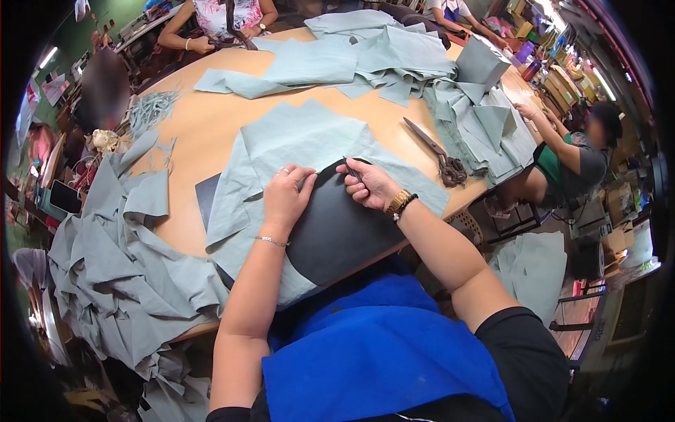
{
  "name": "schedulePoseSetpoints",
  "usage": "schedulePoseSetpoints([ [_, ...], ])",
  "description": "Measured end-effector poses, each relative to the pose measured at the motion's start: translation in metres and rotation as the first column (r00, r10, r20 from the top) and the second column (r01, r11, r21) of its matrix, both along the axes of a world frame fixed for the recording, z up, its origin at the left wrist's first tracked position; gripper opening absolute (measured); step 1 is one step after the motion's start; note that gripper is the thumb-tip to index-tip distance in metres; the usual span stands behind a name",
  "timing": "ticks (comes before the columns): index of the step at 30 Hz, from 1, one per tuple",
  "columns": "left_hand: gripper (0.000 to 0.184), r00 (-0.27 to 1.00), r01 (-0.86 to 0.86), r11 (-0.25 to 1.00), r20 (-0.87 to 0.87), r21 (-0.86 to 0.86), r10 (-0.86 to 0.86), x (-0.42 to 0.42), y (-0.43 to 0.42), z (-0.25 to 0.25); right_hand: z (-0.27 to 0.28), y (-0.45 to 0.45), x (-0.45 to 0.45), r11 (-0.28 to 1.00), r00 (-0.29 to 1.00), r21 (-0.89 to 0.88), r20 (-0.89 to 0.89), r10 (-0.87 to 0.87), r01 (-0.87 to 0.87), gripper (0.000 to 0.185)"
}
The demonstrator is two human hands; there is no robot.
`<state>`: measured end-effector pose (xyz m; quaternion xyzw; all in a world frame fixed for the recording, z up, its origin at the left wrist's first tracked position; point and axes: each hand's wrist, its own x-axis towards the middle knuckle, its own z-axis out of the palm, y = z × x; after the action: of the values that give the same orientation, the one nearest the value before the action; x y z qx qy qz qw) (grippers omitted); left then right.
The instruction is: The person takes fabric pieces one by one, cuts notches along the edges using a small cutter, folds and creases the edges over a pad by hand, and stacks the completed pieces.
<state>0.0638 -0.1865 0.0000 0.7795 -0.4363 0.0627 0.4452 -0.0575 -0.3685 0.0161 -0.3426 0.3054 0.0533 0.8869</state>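
Note:
A pale grey-green cloth [302,137] lies spread in front of me, with a dark curved-edge sheet [344,228] over its near part. My left hand [287,197] is closed, thumb and fingers pressed together at the cloth beside the sheet's left edge. At the top of the sheet's curve, my right hand [373,186] grips a slim dark pointed tool [350,169]; its exact kind is too small to make out. Large scissors [432,144] with dark wrapped handles lie to the right, apart from both hands.
Grey-green cloth heaps [133,246] hang over the table's left side. Stacked cloth pieces [485,130] sit at the right, and more cloth [316,63] lies across the back. Thin scraps [151,112] are at the far left. Other people work around the wooden table [186,162].

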Motion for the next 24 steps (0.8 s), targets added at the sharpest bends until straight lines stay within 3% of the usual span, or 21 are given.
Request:
schedulePoseSetpoints([
  [10,0.014,1.0,0.009,0.992,-0.002,0.129,-0.008,0.0,0.003,0.004,-0.002,-0.002,0.003,0.998,1.0,0.048,0.0,0.03,-0.03,0.029],
  [13,0.022,0.985,0.076,0.988,0.143,0.131,-0.095,0.014,0.01,-0.004,-0.006,-0.003,-0.004,1.0,0.999,0.01,0.015,0.028,-0.029,0.026],
  [14,0.038,0.973,0.171,0.924,0.086,0.342,-0.212,0.028,0.02,-0.007,0.0,0.001,-0.012,0.996,0.999,-0.086,0.035,0.017,-0.014,0.026],
  [18,0.056,0.986,0.125,0.727,-0.005,0.676,-0.165,0.046,0.056,0.014,0.013,-0.031,-0.03,0.87,0.993,-0.479,0.09,-0.08,0.114,0.027],
  [19,0.056,0.999,-0.001,0.738,0.035,0.675,-0.031,0.048,0.058,0.014,0.011,-0.046,-0.032,0.761,0.982,-0.621,0.092,-0.166,0.187,0.029],
  [20,0.057,0.991,-0.129,0.731,0.077,0.67,0.105,0.051,0.058,0.012,0.005,-0.073,-0.032,0.385,0.989,-0.917,0.05,-0.137,0.099,0.032],
  [22,0.059,0.933,-0.326,0.694,0.1,0.641,0.346,0.061,0.052,0.0,-0.019,-0.128,-0.033,0.177,0.983,-0.983,-0.08,-0.167,-0.05,0.037],
  [23,0.061,0.89,-0.397,0.671,0.083,0.626,0.449,0.069,0.043,-0.011,-0.063,-0.175,-0.028,-0.178,0.977,-0.97,-0.138,-0.164,-0.167,0.039],
  [24,0.064,0.849,-0.397,0.765,-0.115,0.507,0.516,0.077,0.035,-0.014,-0.03,-0.135,-0.037,-0.555,0.958,-0.825,0.06,-0.279,-0.11,0.041],
])
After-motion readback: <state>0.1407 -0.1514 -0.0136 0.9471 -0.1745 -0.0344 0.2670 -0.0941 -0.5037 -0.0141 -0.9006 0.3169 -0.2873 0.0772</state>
